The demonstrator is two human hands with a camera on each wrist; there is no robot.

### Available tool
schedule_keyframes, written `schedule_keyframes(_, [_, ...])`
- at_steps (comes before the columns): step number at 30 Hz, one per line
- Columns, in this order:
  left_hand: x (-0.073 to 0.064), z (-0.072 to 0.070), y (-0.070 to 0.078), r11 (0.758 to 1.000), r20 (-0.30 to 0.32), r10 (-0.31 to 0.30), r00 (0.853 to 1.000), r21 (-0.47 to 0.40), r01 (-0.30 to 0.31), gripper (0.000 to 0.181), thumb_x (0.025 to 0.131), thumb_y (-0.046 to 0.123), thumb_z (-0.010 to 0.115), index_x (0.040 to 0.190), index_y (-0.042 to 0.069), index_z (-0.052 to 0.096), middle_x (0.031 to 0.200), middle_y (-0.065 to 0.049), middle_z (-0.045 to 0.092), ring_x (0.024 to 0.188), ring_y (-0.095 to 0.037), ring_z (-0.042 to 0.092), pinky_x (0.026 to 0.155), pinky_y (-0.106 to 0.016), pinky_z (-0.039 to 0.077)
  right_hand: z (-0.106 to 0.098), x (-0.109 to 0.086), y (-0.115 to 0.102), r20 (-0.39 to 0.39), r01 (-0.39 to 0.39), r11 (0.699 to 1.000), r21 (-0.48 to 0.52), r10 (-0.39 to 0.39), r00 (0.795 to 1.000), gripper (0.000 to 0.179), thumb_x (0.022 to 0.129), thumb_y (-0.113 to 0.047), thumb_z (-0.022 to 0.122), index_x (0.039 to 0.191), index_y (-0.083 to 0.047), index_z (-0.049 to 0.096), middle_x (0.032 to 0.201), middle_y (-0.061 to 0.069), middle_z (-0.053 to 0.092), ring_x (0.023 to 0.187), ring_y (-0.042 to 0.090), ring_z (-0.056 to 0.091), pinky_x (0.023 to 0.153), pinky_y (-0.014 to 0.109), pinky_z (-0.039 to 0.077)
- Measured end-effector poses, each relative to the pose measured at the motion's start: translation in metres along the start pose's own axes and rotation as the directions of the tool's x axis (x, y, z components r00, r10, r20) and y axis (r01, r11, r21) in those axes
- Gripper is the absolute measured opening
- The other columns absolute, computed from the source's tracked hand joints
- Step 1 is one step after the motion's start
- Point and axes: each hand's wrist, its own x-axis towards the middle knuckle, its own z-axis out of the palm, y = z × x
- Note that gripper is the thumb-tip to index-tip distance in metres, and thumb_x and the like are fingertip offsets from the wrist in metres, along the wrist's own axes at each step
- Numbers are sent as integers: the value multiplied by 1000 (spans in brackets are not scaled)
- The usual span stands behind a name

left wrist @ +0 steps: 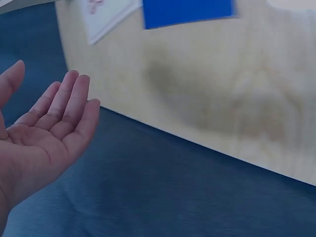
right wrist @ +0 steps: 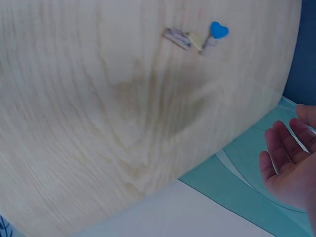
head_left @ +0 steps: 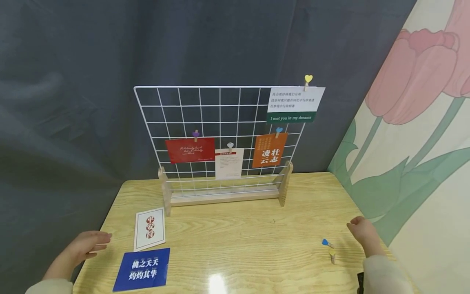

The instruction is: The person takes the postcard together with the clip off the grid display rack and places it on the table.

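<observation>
My left hand (head_left: 83, 247) hovers by the table's left edge, palm up in the left wrist view with loosely bent fingers and nothing in it. Just right of it lie a white card with red characters (head_left: 150, 229) and a blue card with white characters (head_left: 142, 269). Near the table's right edge my right hand (head_left: 363, 232) is raised; the right wrist view shows its fingers relaxed and holding nothing. To its left on the table are a blue heart clip (head_left: 326, 242) and a yellow heart clip (head_left: 332, 256).
A white wire grid rack (head_left: 219, 107) on a wooden base (head_left: 224, 197) stands at the back. Heart clips hold a red card (head_left: 191, 150), a small white card (head_left: 229, 164), an orange card (head_left: 269, 150) and a white-and-green card (head_left: 293, 102) on it. A tulip-patterned wall (head_left: 415, 77) borders the right.
</observation>
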Motion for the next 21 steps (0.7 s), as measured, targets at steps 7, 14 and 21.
schedule_keyframes(7, [14,-17,26,994,-36,89,995,68,-87,74,86,40,49,122,-19,23,122,-35,33,108,-45,37,83,-55,32,-26,9,-12,10,29,1000,3,-29,1000,39,85,-17,43,95,20,43,86,32,49,77,43,49,62,47,41])
schedule_keyframes(14, [68,-52,15,979,-157,179,971,122,-161,83,75,55,55,127,-5,31,122,-20,42,99,-25,50,74,-51,39,-57,16,-28,-5,71,997,-9,-71,997,33,84,-14,46,87,18,47,79,27,52,73,41,49,58,44,43])
schedule_keyframes(21, [67,-60,52,969,-178,235,955,123,-215,95,71,59,55,131,-8,22,132,-28,24,111,-39,38,84,-55,31,-76,25,-44,-61,127,990,-55,-130,990,35,83,-15,48,90,19,47,86,33,51,79,46,48,63,48,41])
